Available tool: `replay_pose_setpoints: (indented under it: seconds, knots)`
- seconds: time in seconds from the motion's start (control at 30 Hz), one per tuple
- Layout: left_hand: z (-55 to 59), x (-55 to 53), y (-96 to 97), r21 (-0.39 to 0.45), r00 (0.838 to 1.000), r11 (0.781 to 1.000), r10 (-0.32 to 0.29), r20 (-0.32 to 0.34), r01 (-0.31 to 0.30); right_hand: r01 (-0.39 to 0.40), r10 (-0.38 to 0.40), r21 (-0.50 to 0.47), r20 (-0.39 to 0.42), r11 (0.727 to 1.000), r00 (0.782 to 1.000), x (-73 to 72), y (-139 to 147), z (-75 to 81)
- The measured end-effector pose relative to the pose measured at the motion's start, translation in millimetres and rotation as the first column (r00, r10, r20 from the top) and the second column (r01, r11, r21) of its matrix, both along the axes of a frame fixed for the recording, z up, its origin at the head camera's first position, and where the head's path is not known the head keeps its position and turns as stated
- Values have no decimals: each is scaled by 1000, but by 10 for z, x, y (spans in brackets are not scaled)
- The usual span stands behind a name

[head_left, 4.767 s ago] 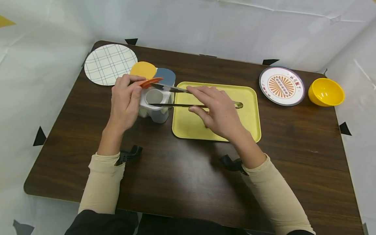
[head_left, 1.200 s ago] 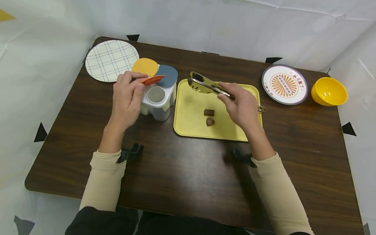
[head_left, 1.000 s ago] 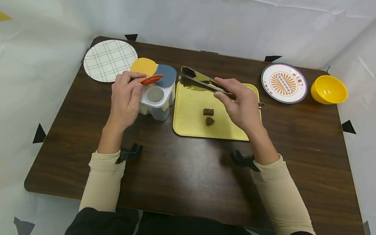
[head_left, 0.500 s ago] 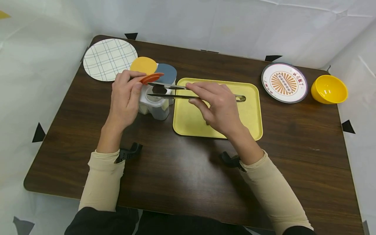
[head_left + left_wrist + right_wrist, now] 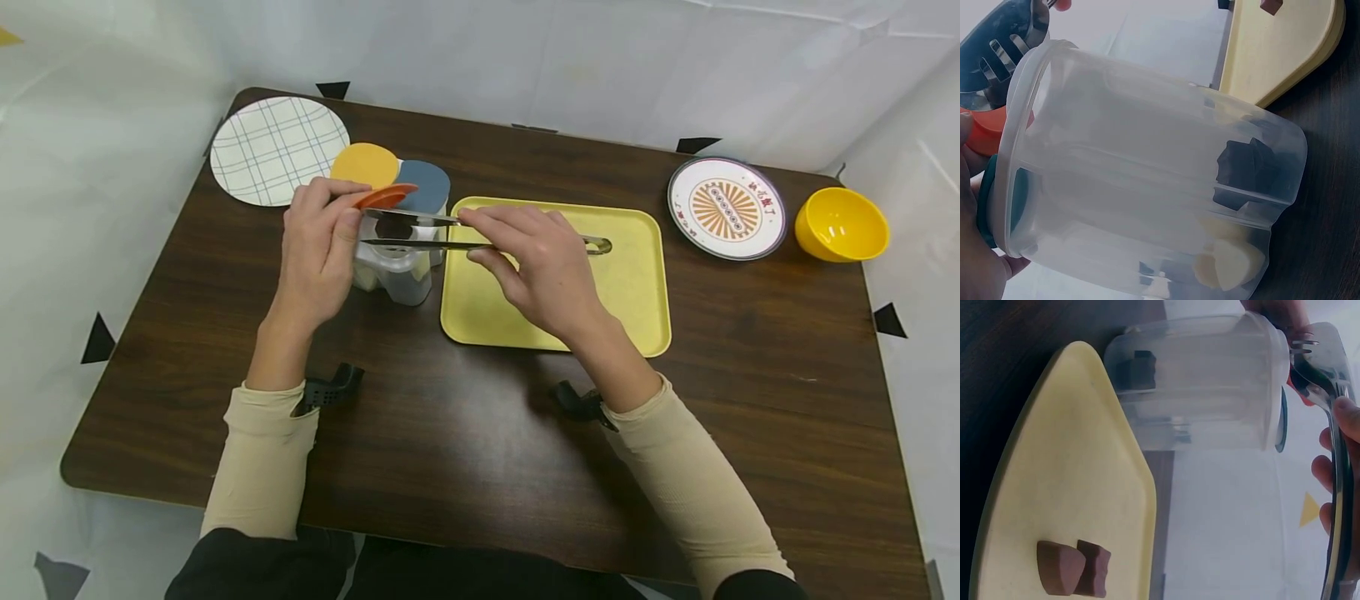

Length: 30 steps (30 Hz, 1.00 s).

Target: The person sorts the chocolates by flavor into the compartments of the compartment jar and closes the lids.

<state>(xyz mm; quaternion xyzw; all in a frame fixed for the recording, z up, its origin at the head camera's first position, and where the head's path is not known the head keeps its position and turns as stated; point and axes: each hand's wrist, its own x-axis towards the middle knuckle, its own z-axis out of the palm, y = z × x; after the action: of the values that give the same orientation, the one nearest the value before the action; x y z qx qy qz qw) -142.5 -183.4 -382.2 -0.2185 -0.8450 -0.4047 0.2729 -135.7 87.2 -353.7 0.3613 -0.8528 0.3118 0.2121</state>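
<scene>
My left hand (image 5: 318, 246) pinches the raised orange lid (image 5: 386, 197) of a clear, divided storage container (image 5: 408, 287). My right hand (image 5: 536, 262) grips metal tongs (image 5: 468, 245), whose slotted tips sit over the uncovered hole. Between the tips there is a dark shape (image 5: 393, 226); whether the tongs hold it, I cannot tell. Through the wall, in the left wrist view, dark chunks (image 5: 1244, 172) and pale pieces (image 5: 1232, 265) lie at the bottom. Two brown chocolate pieces (image 5: 1060, 567) lie on the yellow tray (image 5: 1085, 462); in the head view my right hand hides them.
A yellow lid (image 5: 365, 164) and a blue lid (image 5: 423, 185) cover other parts of the container. Behind it lies a checked white plate (image 5: 277, 150). At the right stand a patterned plate (image 5: 726, 208) and a yellow bowl (image 5: 842, 225), on the dark wooden table (image 5: 450, 467).
My right hand has brought the tongs left from above the tray to the container's hole. The left hand keeps the orange lid raised. A dark shape now shows between the tips.
</scene>
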Motion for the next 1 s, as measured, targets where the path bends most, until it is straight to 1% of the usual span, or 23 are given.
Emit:
replay_pose_setpoints:
  seconds: [0.2,0.4,0.53,0.63,0.77,0.87,1.0]
  knots:
    - [-15,-1,1,10,1000,1000,13,24,-13,-9,8,22,35,1000,999,6,4,5]
    - [-27,7,-6,15,999,999,29,17,-29,-14,11,42,70,999,998,24,26,-1]
    - [-29,1,6,16,998,999,47,31,-48,-7,0,70,101,998,995,35,78,-6]
    - [-29,-3,12,21,999,999,49,24,-50,-7,-3,83,121,997,993,41,130,-22]
    - [-27,-8,11,-1,999,999,43,12,-43,-35,27,50,153,998,988,49,221,-40]
    - [-22,-10,10,-19,999,999,41,24,-40,-43,39,15,195,999,980,71,299,-43]
    - [-20,-13,7,-33,1000,999,27,16,-27,5,-3,-4,243,1000,970,114,424,-52]
